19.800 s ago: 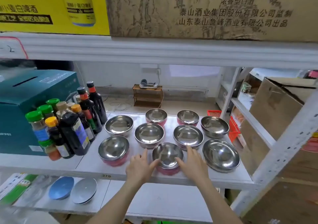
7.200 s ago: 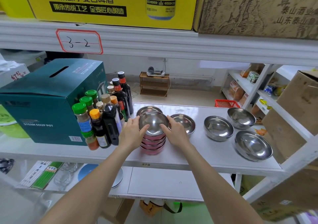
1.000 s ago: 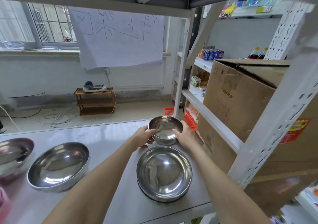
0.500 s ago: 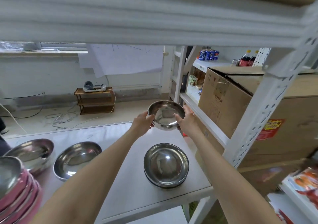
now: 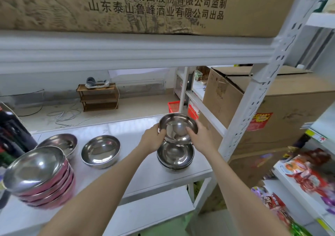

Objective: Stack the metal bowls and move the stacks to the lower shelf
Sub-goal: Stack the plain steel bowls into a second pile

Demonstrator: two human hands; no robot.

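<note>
I hold a steel bowl (image 5: 178,127) in both hands, tilted toward me, just above a short stack of steel bowls (image 5: 175,157) at the right end of the white shelf (image 5: 137,172). My left hand (image 5: 153,138) grips its left rim and my right hand (image 5: 198,136) its right rim. A single steel bowl (image 5: 100,151) sits mid-shelf, another steel bowl (image 5: 59,143) further left. A stack of several pink-sided bowls (image 5: 39,177) stands at the front left. The lower shelf (image 5: 155,210) shows beneath.
Dark bottles (image 5: 10,132) stand at the far left. A white perforated upright (image 5: 253,94) rises just right of my hands, with a large cardboard box (image 5: 282,109) behind it. A beam with a carton runs overhead. Packaged goods fill racks at the right.
My hands have brought the held bowl toward me and down, from mid-air behind the right-hand stack to just above it. The camera has pulled back and tilted, showing the pink stack.
</note>
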